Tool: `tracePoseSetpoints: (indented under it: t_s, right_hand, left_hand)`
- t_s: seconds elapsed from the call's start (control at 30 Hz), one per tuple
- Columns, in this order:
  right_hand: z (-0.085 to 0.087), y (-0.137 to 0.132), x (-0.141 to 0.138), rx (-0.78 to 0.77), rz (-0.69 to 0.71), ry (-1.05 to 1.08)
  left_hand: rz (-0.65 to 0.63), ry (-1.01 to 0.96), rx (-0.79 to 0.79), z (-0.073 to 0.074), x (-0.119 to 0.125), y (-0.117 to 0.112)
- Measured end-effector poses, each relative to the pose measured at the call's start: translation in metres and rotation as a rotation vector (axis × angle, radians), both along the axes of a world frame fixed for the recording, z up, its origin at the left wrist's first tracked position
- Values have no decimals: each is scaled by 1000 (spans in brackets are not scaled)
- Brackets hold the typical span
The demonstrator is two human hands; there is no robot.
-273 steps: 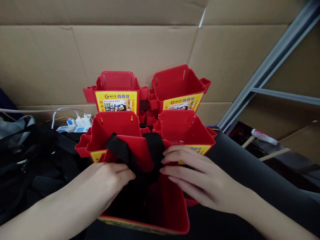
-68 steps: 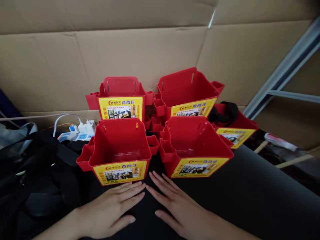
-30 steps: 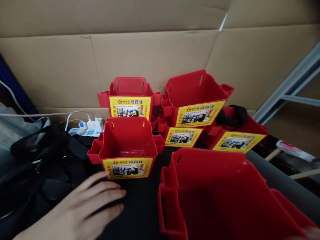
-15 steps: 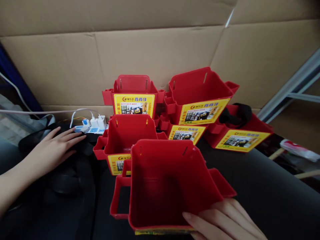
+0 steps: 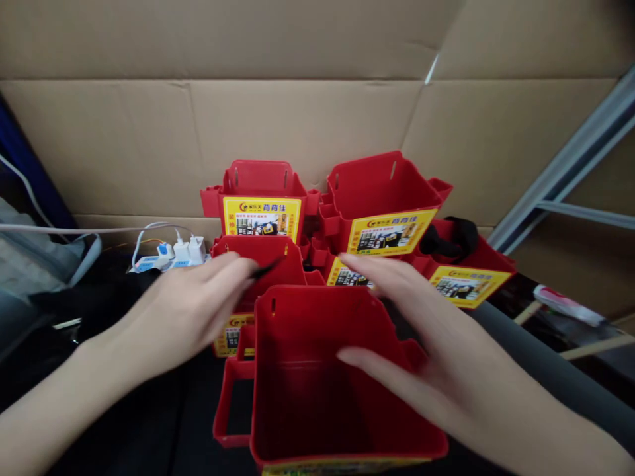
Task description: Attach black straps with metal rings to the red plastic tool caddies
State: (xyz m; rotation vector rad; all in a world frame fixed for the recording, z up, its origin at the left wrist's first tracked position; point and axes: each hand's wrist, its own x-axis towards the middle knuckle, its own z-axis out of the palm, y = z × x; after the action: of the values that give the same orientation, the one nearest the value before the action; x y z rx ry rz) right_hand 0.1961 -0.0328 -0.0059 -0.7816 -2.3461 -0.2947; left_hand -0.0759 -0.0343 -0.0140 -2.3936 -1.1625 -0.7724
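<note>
A square red plastic bin (image 5: 317, 390), yellow-labelled in front, sits on the black table (image 5: 536, 344) between the hands: right hand (image 5: 441, 357) spread open above its right rim, left hand (image 5: 193, 311) by its far-left corner, grip unclear.

Open rectangular red plastic bin (image 5: 317, 396) plain red inside, matching red bins behind (image 5: 381, 188) with yellow printed labels (image 5: 262, 216) lettered blue, black fabric strap (image 5: 449, 239), plain brown cardboard wall (image 5: 307, 125), black bench (image 5: 546, 360), white power strip (image 5: 171, 254)
</note>
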Motion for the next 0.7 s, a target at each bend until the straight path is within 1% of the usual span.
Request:
tracePoseSetpoints:
  t_s: [0.07,0.1,0.17,0.23,0.33,0.4,0.47,0.53,0.6,0.63,0.67,0.7]
  right_hand:
    - [17,18,-20,-44,71,-70]
    - [23,26,-27,-39,117,-51]
    - [29,40,-33,-37,159,9]
    - [33,48,-31,-34,141,94]
    - [38,55,-17,-108,78,203]
    - [42,64,1,-167,18,341]
    - [46,79,25,-177,-88,554]
    - [49,97,53,-154,-212,774]
    - [52,109,77,-66,-307,948]
    - [53,111,85,1,-350,965]
    - [55,110,89,72,-398,929]
    - [56,105,89,141,-439,839]
  left_hand:
    - [-83,-87,-194,16,31,5]
    - [-97,-135,-268,22,41,9]
    - [-106,-198,-384,32,53,19]
    - [-127,-202,-440,36,56,28]
    - [-203,-176,-423,36,51,39]
    - [-228,-167,-378,35,44,45]
    - [-197,-162,-341,33,34,52]
    - [-124,-159,-329,31,21,59]
    - [-48,-160,-353,29,9,66]
    - [-24,-155,-378,28,5,68]
    - [-13,-147,-406,27,3,70]
    - [-16,-138,-429,26,4,70]
